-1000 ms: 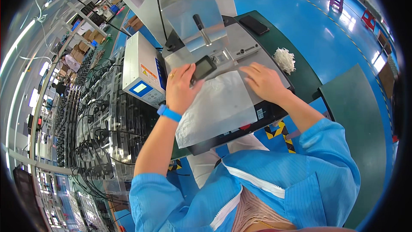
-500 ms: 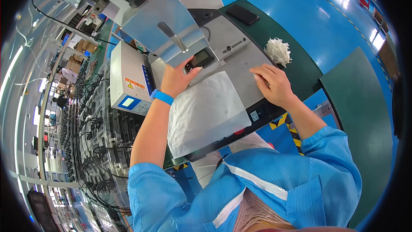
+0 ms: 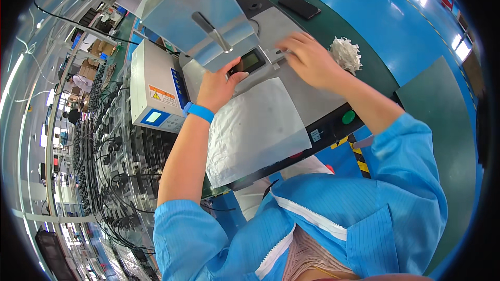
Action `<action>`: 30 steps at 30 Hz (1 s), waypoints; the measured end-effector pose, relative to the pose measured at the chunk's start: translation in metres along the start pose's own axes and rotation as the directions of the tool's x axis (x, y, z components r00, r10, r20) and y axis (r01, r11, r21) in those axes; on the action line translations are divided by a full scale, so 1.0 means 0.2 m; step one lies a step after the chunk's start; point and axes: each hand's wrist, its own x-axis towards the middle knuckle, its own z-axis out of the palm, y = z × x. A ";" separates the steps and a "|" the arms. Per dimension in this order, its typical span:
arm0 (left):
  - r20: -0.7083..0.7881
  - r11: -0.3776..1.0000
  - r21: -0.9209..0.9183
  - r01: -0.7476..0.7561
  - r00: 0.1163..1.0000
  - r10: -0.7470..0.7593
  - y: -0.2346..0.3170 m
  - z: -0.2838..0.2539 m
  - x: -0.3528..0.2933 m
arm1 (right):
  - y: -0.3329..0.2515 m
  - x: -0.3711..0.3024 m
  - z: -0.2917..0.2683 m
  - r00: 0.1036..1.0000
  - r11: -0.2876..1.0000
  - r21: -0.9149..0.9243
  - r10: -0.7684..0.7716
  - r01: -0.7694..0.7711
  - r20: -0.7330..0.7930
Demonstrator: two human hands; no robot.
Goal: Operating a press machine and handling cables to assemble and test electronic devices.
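since the frame half a second ago, the right hand (image 3: 311,63) has moved toward 11 o'clock, up to the metal bracket (image 3: 273,56), while the left hand (image 3: 217,88) stays at the dark handheld device (image 3: 251,61). the left thumb and forefinger pinch the device's near left end; the right fingers are curled and blurred, so whether they grip anything i cannot tell. the device lies at 2 o'clock from the left hand, screen up, just beside the bracket. a metal block (image 3: 200,23) hangs at its 10 o'clock, a white sheet (image 3: 255,130) lies at 6. farther out, a white bundle (image 3: 345,54) sits at the right hand's 3 o'clock and a black phone (image 3: 299,6) at 12, both on the green surface (image 3: 376,67). the step looks like settling the device in place; the next move seems to call for a steady left hold and fingers clear of the block.
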 end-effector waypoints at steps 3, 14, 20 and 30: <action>-0.005 1.000 -0.018 0.022 1.000 -0.022 -0.03 0.00 0.00 | 0.07 0.24 0.26 0.996 0.995 -0.095 0.023 -0.015 0.083; 0.088 0.976 -0.168 0.136 0.989 -0.122 -0.01 0.00 -0.02 | 0.17 0.35 0.43 0.949 0.904 -0.382 0.270 -0.193 0.160; -0.012 0.957 -0.288 0.045 0.999 -0.051 -0.13 0.05 0.00 | -0.07 0.25 0.38 0.918 0.909 -0.336 0.331 -0.248 0.219; -0.078 0.977 -0.208 -0.045 0.997 0.029 -0.07 0.05 -0.02 | 0.16 0.15 0.08 0.999 0.942 -0.334 0.029 -0.033 -0.018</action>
